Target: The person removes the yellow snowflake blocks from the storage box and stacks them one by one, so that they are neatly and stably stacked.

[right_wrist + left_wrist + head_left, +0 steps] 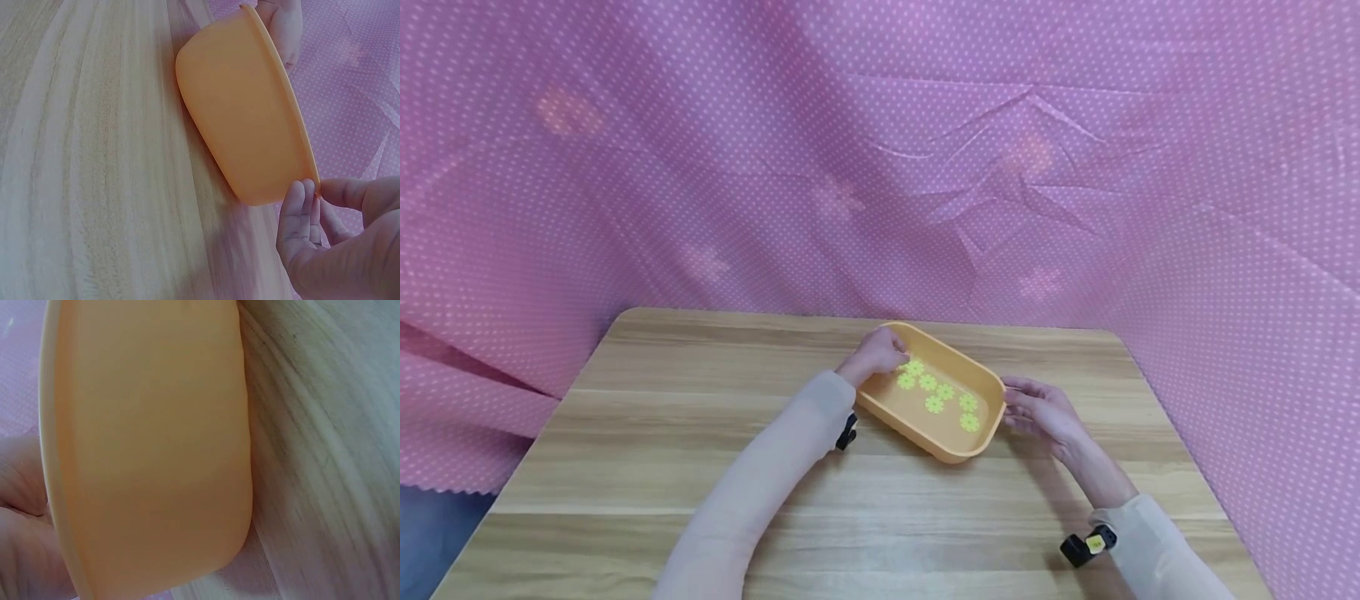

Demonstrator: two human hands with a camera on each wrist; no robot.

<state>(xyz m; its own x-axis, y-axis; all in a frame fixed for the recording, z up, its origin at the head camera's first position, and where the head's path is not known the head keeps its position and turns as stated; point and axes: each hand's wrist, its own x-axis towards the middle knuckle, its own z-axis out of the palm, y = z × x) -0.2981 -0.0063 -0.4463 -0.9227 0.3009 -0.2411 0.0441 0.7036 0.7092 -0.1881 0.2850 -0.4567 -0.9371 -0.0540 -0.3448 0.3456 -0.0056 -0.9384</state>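
An orange-yellow rectangular tray [955, 358] with rounded corners sits at an angle towards the back of the table. Several yellow-green flower shapes [934, 404] lie on its floor. My left hand [880, 350] reaches over the tray's left end with bent fingers, the fingertips down by the flowers there. I cannot tell whether a flower is between them. In the left wrist view the tray's wall [156, 425] hides most of that hand. At the right end, my right hand [350, 231] pinches the tray's rim, thumb on top and fingers against the outer wall.
The wood-grain table [647, 417] has a rounded back left corner. Pink dotted cloth [775, 167] hangs behind the table and along both sides. Each wrist wears a small black camera, and the one on the right wrist [1078, 550] carries a yellow label.
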